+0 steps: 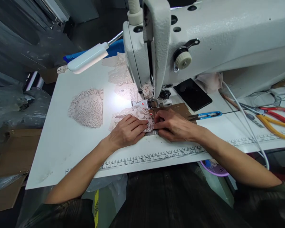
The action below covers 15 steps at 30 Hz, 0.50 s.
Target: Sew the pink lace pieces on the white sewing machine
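Note:
A piece of pale pink lace (137,112) lies in front of the needle area of the white sewing machine (154,57). My left hand (129,129) rests on the lace from above, fingers stretched out and pressing it toward the table. At the lace's right edge, my right hand (172,125) has its thumb and fingers pinched together on the fabric. Under that hand is a brown board (181,110). More lace (122,76) trails behind, left of the machine head, and a cup-shaped lace piece (87,107) sits farther left on the table.
A lamp (89,58) lights the sewing area. To the right are a black phone (193,94), blue thread snips (207,115), and scissors with yellow and red handles (275,122). A white cable (248,122) crosses the table. A printed ruler (142,160) runs along the front edge.

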Motion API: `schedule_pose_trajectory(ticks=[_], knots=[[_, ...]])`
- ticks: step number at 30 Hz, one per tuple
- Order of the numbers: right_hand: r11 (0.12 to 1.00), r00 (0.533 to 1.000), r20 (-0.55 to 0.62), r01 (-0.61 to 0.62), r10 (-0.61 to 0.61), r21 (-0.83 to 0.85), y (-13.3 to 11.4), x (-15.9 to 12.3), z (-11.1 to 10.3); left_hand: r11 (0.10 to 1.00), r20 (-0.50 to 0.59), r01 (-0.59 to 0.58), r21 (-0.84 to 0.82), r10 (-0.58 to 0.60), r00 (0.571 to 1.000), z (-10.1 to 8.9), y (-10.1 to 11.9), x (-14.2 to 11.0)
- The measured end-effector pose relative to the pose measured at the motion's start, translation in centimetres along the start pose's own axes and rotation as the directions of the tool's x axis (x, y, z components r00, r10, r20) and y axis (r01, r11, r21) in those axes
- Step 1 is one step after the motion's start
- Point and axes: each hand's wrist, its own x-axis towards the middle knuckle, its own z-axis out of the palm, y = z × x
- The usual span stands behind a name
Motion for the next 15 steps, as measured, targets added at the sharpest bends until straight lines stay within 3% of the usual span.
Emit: schedule_pose_trajectory(ticks=[3, 6, 10, 15], knots=[[0.995, 0.994, -0.066, -0.085, 0.089, 0.057, 0.7, 0.2, 0.1, 1.000, 0.019, 0.018, 0.003, -0.018, 1.000, 0.1, -0.1, -0.2], [0.989, 0.987, -0.068, -0.147, 0.147, 0.006, 1.3, 0.4, 0.6, 0.999, 0.022, 0.049, -0.017, -0.049, 0.999, 0.3, -0.3, -0.4], [0.985, 0.983, -0.069, -0.172, 0.170, -0.026, 1.4, 0.6, 1.1, 0.995, 0.007, 0.081, -0.052, -0.081, 0.997, 0.4, -0.4, -0.5], [0.981, 0.980, -0.099, -0.164, 0.174, 0.103, 1.5, 0.7, 0.8, 0.991, 0.044, 0.120, -0.062, -0.117, 0.992, 0.3, -0.5, -0.3]])
